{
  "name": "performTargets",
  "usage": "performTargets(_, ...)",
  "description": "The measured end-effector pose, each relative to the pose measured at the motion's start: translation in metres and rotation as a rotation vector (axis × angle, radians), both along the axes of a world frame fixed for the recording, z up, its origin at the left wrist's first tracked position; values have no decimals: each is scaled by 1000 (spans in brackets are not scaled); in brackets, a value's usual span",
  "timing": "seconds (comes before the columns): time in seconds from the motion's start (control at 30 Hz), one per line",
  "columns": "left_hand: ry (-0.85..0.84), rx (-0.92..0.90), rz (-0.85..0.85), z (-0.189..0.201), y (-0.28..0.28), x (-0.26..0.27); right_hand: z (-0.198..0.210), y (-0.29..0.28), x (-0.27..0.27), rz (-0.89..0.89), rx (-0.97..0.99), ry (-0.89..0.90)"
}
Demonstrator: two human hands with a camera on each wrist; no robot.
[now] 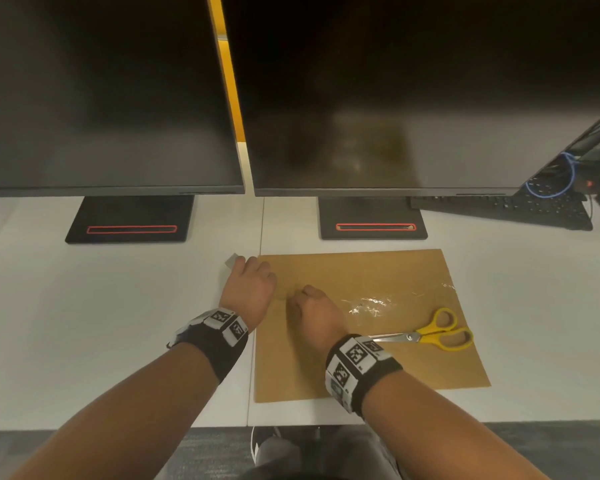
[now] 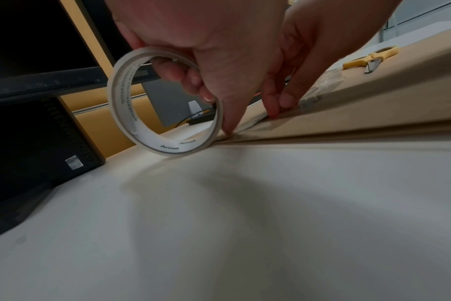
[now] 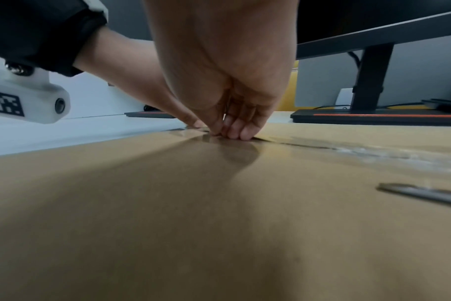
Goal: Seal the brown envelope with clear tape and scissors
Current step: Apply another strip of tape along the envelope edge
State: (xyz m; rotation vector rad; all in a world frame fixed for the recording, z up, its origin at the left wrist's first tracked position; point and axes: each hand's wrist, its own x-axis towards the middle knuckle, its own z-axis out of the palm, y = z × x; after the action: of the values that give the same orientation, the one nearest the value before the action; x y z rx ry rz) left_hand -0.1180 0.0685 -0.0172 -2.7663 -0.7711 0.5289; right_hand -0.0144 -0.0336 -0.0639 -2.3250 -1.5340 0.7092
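Observation:
The brown envelope (image 1: 361, 341) lies flat on the white desk (image 1: 118, 323). My left hand (image 1: 248, 284) is at its far left corner and grips the roll of clear tape (image 2: 165, 103), with fingers through the ring and the thumb down on the envelope's edge. A strip of tape runs from the roll to my right hand (image 1: 312, 308). The right fingertips (image 3: 234, 131), bunched together, press that strip onto the envelope (image 3: 219, 203). Crinkled clear tape (image 1: 371, 303) lies along the flap to the right. The yellow-handled scissors (image 1: 437, 332) lie on the envelope, right of my right wrist.
Two dark monitors (image 1: 101, 98) stand at the back on black bases (image 1: 373, 220). A black keyboard (image 1: 520, 209) and a blue cable (image 1: 565, 181) are at the far right. The desk's front edge runs just below my forearms.

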Motion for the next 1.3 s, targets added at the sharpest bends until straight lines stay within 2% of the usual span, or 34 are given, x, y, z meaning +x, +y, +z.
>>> performTargets(0.17, -24, -14, 24, -1, 1, -2, -4, -1, 0, -9, 28, 13)
performTargets(0.43, -260, -102, 74, 1, 20, -20, 3, -3, 2, 27, -22, 49)
performTargets(0.6, -140, -138, 86, 7, 27, -28, 5, -1, 4, 5, -36, 114)
performTargets(0.77, -113, -168, 103, 12, 29, -28, 5, 4, 4, -90, -33, 189)
performTargets(0.87, -169, -152, 108, 8, 34, -28, 3, 11, 2, -169, -76, 179)
performTargets(1.07, -159, -165, 165, 15, 37, -18, 4, 29, -4, -267, -190, 86)
performTargets(1.17, -76, -186, 209, 18, 38, -6, 4, 36, -4, -276, -252, 28)
performTargets(1.3, 2, -193, 238, 16, 41, 3, 0, 44, -4, -350, -310, 54)
